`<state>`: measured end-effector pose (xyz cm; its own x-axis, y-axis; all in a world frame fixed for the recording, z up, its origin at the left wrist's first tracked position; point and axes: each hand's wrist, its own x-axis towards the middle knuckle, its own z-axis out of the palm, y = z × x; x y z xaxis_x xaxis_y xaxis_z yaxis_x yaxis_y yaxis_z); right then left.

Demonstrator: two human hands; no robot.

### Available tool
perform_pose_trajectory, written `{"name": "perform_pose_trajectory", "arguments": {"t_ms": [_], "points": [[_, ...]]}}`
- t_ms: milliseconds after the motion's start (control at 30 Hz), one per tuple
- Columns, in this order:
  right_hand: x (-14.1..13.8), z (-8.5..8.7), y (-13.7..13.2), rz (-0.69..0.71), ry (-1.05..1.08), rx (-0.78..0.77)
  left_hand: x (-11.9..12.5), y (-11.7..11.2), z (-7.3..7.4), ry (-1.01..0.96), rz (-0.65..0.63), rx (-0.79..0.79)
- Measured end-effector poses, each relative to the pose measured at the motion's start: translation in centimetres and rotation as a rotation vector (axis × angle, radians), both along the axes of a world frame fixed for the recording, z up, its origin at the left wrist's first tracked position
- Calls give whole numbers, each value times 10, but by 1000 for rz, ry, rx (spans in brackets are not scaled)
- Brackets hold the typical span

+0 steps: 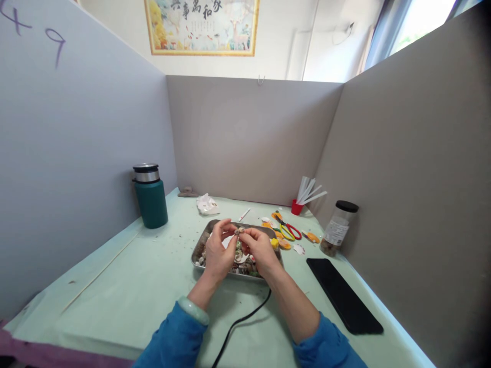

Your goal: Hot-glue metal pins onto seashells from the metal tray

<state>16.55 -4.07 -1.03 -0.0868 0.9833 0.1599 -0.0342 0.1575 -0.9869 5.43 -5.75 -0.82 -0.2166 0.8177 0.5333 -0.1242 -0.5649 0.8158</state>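
Both hands meet above a metal tray (251, 277), fingertips pinched around a small brownish, shell-like piece (239, 231). My left hand (219, 250) grips it from the left with thumb and fingers closed. From the other side, my right hand (263, 251) pinches it too. Its exact kind is too small to make out. Below them, the tray holds many small shell-like and pebble-like bits, some white, brown and green; the hands hide part of these. A yellow piece (274, 243) shows at the tray's right side.
Right of the tray lie scissors (288, 231) among orange pieces, a red cup (296, 207) of white sticks, a black-lidded jar (338, 230) and a black flat object (343, 294). Leftward stand a green bottle (151, 204), crumpled white packet (207, 204) and thin stick (102, 271). A black cable (240, 321) runs in front.
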Motion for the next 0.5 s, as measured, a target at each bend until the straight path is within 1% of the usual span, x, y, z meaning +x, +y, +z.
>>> {"name": "perform_pose_trajectory", "arguments": {"t_ms": [233,367,500], "points": [[0,1,0,-14,-26,6,-2,-1,0,33,27,7],[0,2,-1,-31,-44,15,-3,-3,2,62,10,19],[0,1,-1,-43,-53,35,-2,-2,2,45,3,9]]}}
